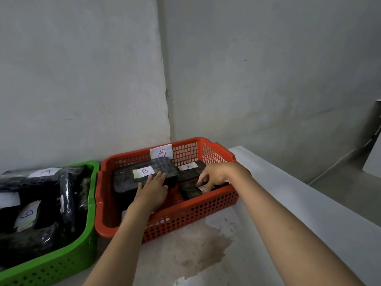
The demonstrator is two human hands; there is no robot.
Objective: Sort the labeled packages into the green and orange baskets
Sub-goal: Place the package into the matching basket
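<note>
Two perforated plastic baskets stand side by side, almost touching, on a pale concrete surface (185, 263) in the corner formed by two grey plaster walls (82, 79). A dark damp stain (208, 246) marks the surface just in front of the orange basket.

The orange basket (185, 219), on the right, carries a taped paper tag (161, 153) with a red "B" on its far wall. It holds several dark plastic-wrapped packages. The largest package (127, 180), lying flat at the far left, bears a white label (144, 171) with a red "B". A second package (190, 172), at the far right, bears a smaller white label (188, 166) also marked "B". A third package (190, 191) lies nearer, tilted against the others; its label is mostly hidden.

The green basket (61, 263), on the left and partly cut by the frame edge, is heaped with dark wrapped packages. The uppermost green-basket package (20, 178) shows a white label (44, 172) marked "A"; a lower label (27, 215) carries a blue mark that cannot be read with certainty.

The left hand (152, 193) rests palm down on the near edge of the largest package, fingers straight and close together. The right hand (212, 176) reaches into the orange basket with fingers curled downward onto the third package; whether they actually pinch it cannot be told.
</note>
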